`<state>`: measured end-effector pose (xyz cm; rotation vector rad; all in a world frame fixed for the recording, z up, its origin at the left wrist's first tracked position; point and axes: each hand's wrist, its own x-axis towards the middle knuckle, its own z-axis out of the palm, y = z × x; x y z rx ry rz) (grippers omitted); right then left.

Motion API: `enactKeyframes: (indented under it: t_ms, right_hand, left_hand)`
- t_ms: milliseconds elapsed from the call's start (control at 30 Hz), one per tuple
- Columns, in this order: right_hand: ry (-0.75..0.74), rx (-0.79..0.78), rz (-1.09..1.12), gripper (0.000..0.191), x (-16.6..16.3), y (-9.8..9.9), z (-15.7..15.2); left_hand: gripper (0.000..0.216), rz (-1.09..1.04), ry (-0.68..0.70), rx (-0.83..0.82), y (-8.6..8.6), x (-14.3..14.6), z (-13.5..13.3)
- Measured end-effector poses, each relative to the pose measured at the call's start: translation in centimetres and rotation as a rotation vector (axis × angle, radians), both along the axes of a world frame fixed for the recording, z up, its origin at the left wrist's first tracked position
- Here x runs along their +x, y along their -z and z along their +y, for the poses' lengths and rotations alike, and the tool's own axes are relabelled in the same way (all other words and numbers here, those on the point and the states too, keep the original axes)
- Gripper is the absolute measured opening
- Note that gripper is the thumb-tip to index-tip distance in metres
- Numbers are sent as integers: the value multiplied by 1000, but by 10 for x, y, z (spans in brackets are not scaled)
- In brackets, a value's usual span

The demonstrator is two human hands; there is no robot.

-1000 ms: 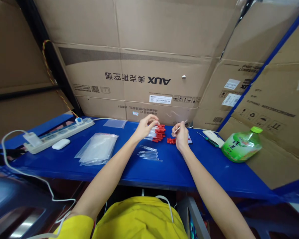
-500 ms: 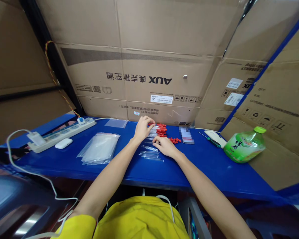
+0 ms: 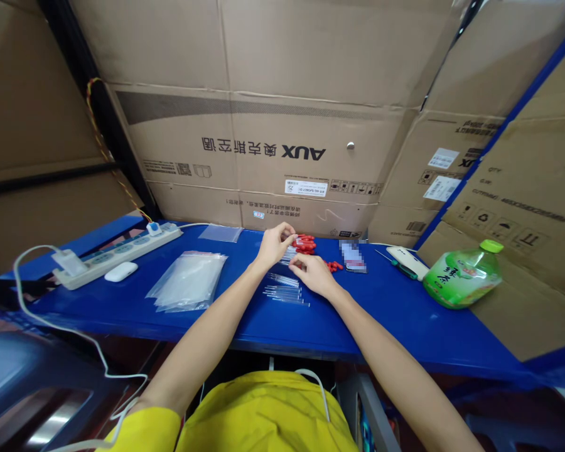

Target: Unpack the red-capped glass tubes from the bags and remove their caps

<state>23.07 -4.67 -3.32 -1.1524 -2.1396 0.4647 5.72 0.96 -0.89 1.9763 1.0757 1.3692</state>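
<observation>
My left hand (image 3: 274, 246) is at the far side of the blue table, thumb and fingers pinched together beside a row of red rubber bulbs (image 3: 306, 243). The bulbs cap clear thin tubes (image 3: 289, 254), like droppers, partly hidden behind my hands. My right hand (image 3: 314, 274) is closed in a pinch just nearer to me, over the near side of that row. Whatever either pinch holds is too small to make out. Several bare clear tubes (image 3: 282, 292) lie left of my right wrist. Loose red bulbs (image 3: 333, 266) lie behind my right hand.
Clear plastic bags (image 3: 191, 280) lie to the left, near a power strip (image 3: 122, 251) and a white earphone case (image 3: 121, 271). A phone (image 3: 354, 256), a green-handled screwdriver (image 3: 403, 270) and a green drink bottle (image 3: 464, 274) are to the right. Cardboard (image 3: 263, 50) walls the back.
My left hand has shifted slightly right and toward me, covering more of the bulb row's left end. My right hand has moved only a little, its fingers drawn closer together.
</observation>
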Motion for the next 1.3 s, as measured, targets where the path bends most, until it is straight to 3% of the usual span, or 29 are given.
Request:
enactKeyframes:
  t_ms: [167, 233, 400, 467, 600, 700, 833, 967, 1100, 1300]
  right_hand:
    - [270, 147, 176, 18, 8, -6, 4]
    - [301, 156, 163, 24, 11, -7, 5]
    - [327, 151, 65, 13, 19, -8, 8]
    - [366, 166, 39, 12, 23, -9, 9]
    - [457, 198, -54, 14, 39, -13, 14]
    - [575, 220, -147, 22, 56, -13, 18]
    - [688, 186, -216, 18, 75, -14, 22]
    - [715, 94, -248, 21, 84, -17, 23]
    - [695, -27, -291, 29, 84, -19, 22]
    - [657, -102, -361, 26, 79, -21, 18]
  left_hand:
    - [26, -94, 74, -114, 1, 5, -2]
    - [30, -123, 132, -169, 4, 8, -1]
    - [30, -148, 236, -240, 11, 16, 1]
    - [30, -44, 194, -212, 8, 15, -1]
    - [34, 344, 32, 44, -3, 4, -9]
    - [21, 490, 167, 131, -9, -4, -12]
    - [9, 536, 394, 77, -7, -6, -9]
    - [14, 587, 412, 12, 2, -5, -5]
    - [16, 657, 383, 31, 5, -5, -4]
    - [19, 700, 354, 61, 6, -4, -3]
